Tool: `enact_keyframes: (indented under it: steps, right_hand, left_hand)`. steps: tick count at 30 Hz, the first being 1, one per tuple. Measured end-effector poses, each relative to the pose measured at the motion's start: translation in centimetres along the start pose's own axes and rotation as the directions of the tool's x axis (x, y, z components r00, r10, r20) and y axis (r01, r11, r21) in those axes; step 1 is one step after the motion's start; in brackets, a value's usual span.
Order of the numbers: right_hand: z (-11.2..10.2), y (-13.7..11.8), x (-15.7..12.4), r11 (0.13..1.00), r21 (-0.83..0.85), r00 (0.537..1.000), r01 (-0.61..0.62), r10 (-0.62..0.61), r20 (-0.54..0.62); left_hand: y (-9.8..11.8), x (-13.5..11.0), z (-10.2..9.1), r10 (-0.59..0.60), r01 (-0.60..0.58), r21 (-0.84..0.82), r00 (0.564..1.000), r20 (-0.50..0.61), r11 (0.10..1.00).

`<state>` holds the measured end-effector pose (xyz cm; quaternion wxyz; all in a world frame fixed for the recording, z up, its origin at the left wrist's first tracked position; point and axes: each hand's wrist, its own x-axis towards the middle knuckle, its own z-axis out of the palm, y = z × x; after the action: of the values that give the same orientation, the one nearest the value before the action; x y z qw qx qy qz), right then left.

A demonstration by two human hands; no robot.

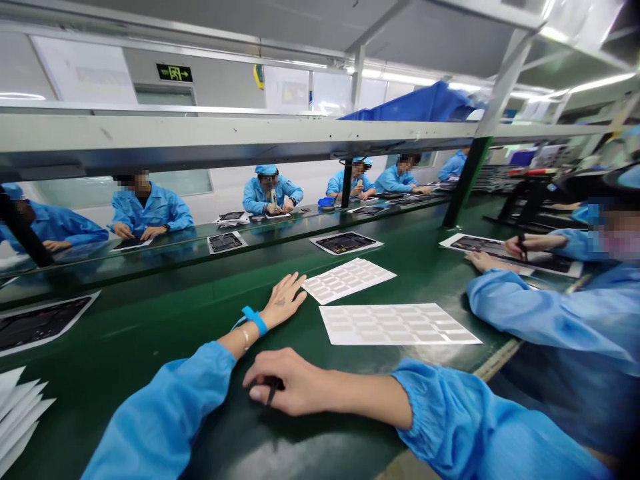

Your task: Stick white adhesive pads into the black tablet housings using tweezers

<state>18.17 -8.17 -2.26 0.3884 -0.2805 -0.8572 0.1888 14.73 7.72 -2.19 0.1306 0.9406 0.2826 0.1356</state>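
My left hand [286, 301] lies flat with its fingers stretched out, a blue band round the wrist. Its fingertips reach the left corner of a white sheet of pale rectangular labels [350, 279]; whether they press on it I cannot tell. A second label sheet [400, 325] lies nearer me, to the right of both hands. Low over the green bench, my right hand [295, 383] is curled round a slim black tool [273, 389], mostly hidden by the fingers, so its kind is unclear.
Printed dark panels on white sheets lie on the bench, one at left [45, 323], another beyond the labels [346, 243]. Stacked white papers [20, 417] fill the lower left corner. A co-worker's sleeve [545, 310] is close on my right. A shelf beam [225, 137] crosses above; others work opposite.
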Motion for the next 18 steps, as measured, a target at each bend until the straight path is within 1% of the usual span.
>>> enact_keyframes:
  steps: [2,3,4,5,6,7,8,10,12,13,15,16,18]
  right_hand:
    - [-0.2,0.2,0.0,0.999,-0.049,0.998,0.015,-0.017,-0.054]
    - [-0.6,0.6,0.1,0.993,-0.114,0.998,-0.019,0.011,-0.067]
    - [-1.3,1.3,0.3,0.975,-0.205,0.995,-0.082,0.068,-0.072]
    - [-2.4,2.3,0.6,0.938,-0.307,0.987,-0.160,0.142,-0.082]
    - [-3.8,3.7,1.1,0.849,-0.454,0.962,-0.271,0.256,-0.095]
    - [-5.7,5.3,1.8,0.785,-0.519,0.938,-0.338,0.326,-0.119]
    - [-7.9,7.3,2.5,0.734,-0.556,0.916,-0.391,0.369,-0.156]
    - [-12.7,11.6,4.1,0.597,-0.621,0.849,-0.508,0.466,-0.247]
    - [-17.1,15.8,5.2,0.436,-0.664,0.761,-0.607,0.559,-0.329]
    - [-18.8,17.6,5.5,0.357,-0.680,0.716,-0.640,0.599,-0.359]
    - [-21.2,20.8,5.6,0.213,-0.706,0.634,-0.676,0.656,-0.409]
    - [-21.8,22.2,5.5,0.147,-0.714,0.596,-0.685,0.676,-0.432]
    - [-22.4,24.4,5.2,0.035,-0.724,0.530,-0.689,0.706,-0.470]
  left_hand:
    - [-0.8,-4.1,-0.5,0.040,-0.040,0.002,0.999,0.026,0.999]
    - [-1.2,-6.3,-0.8,0.069,-0.069,0.005,0.997,0.041,0.998]
    - [-1.6,-8.6,-1.0,0.110,-0.111,0.017,0.993,0.048,0.994]
    - [-1.8,-10.8,-1.3,0.150,-0.151,0.020,0.987,0.066,0.988]
    - [-2.0,-12.7,-1.5,0.140,-0.141,0.022,0.990,0.033,0.990]
    - [-2.0,-14.4,-1.8,0.128,-0.129,0.033,0.991,0.033,0.991]
    - [-1.9,-15.7,-2.0,0.109,-0.111,0.041,0.993,0.037,0.993]
    - [-1.4,-17.1,-2.4,0.079,-0.082,0.063,0.995,0.054,0.995]
    - [-1.0,-17.4,-2.6,0.071,-0.075,0.077,0.996,0.057,0.994]
    - [-0.8,-17.3,-2.6,0.076,-0.080,0.081,0.996,0.049,0.994]
    - [-0.7,-17.0,-2.5,0.090,-0.092,0.083,0.996,0.028,0.992]
    - [-0.7,-16.9,-2.5,0.096,-0.098,0.084,0.995,0.022,0.992]
    - [-0.7,-16.8,-2.5,0.105,-0.106,0.087,0.994,0.021,0.991]
